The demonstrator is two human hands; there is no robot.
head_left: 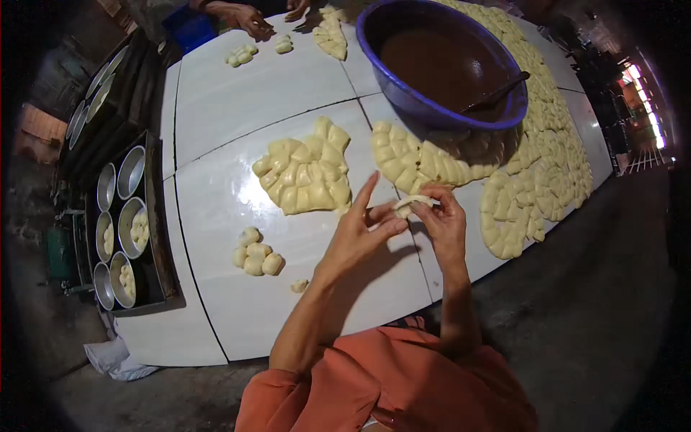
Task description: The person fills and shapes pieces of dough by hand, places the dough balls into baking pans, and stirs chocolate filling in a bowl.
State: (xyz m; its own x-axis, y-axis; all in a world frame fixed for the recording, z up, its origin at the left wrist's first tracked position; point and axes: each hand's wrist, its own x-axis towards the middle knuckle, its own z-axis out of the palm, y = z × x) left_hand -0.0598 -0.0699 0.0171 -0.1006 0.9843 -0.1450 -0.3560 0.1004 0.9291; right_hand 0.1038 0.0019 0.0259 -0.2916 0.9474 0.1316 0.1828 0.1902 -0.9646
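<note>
Pinching: left hand (360, 234) and right hand (440, 219) grip one dough piece (412, 205) between fingertips, above the white surface (216, 93).
Handling: soft, light, likely sticky; best held at its edges.
Beyond hands: one blue bowl (403, 93) of brown filling; cut dough slab (306, 173).
Left of hands: four shaped balls (255, 255); tray of tins (126, 223).
</note>
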